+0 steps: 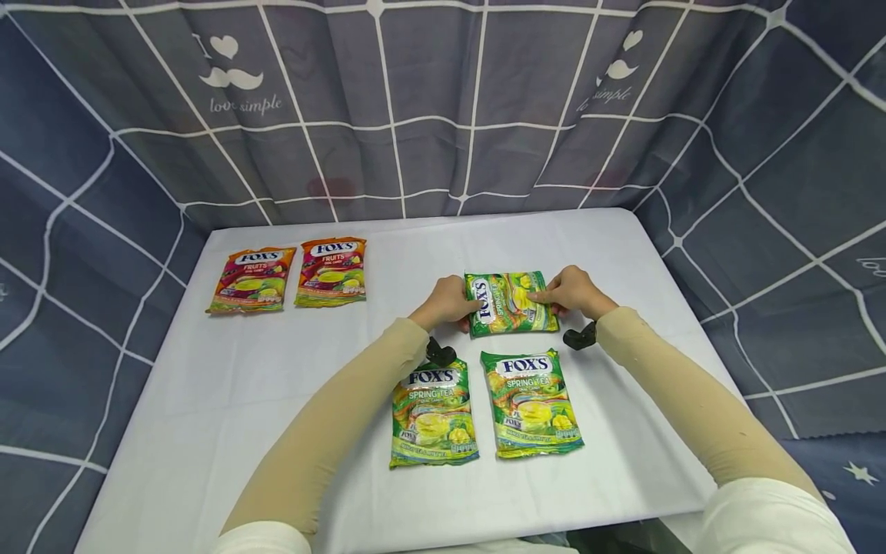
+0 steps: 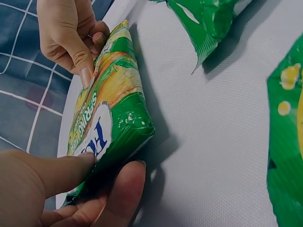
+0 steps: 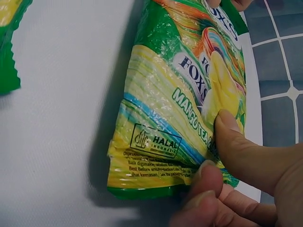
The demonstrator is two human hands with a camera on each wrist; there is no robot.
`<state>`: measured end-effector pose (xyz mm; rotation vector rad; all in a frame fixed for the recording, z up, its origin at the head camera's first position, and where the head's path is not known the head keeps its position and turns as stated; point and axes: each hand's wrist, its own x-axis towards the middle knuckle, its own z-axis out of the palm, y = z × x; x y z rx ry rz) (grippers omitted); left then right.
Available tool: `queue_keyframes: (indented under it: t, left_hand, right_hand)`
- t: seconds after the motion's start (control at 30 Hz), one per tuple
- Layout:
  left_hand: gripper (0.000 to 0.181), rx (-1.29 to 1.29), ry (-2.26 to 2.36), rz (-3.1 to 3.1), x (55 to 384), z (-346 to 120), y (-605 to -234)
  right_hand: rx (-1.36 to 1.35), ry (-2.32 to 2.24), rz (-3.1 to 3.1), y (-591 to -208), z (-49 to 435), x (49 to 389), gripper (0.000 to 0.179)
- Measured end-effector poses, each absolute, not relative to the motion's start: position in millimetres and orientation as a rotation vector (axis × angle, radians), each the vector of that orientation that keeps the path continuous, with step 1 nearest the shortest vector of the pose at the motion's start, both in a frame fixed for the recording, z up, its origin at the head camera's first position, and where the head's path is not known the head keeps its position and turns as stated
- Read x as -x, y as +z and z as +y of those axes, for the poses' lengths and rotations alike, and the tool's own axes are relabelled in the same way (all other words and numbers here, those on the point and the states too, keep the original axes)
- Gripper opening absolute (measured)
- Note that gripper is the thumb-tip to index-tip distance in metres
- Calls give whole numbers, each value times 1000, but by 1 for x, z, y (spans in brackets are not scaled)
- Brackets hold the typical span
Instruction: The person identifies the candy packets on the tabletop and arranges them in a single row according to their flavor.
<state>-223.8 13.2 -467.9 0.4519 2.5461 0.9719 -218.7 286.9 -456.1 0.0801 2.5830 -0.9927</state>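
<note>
A green and yellow Fox's Spring Tea candy bag [image 1: 511, 304] lies sideways between both hands, its logo end toward the left. My left hand [image 1: 448, 302] pinches that logo end, thumb on the front and fingers beneath, as the left wrist view shows. At the opposite end my right hand [image 1: 573, 292] grips the bag [image 3: 189, 94], thumb pressed on the printed front and fingers curled under the edge. Nearer the body, two more green Spring Tea bags [image 1: 434, 415] [image 1: 531, 404] lie side by side with their logos away from the body.
Two red and orange Fox's Fruits bags [image 1: 253, 281] [image 1: 332, 271] lie at the back left of the white-covered table [image 1: 277, 385]. Grey checked curtains [image 1: 429, 100] enclose the back and sides. A dark wrist camera [image 1: 441, 352] hangs close over the left green bag.
</note>
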Motion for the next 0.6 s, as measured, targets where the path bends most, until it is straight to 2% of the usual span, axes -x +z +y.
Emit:
queue_keyframes:
  t: [0.6]
  left_hand:
    - [24, -480, 993, 2512, 225, 10, -461]
  right_hand:
    - [-102, -1078, 2583, -454, 282, 211, 36]
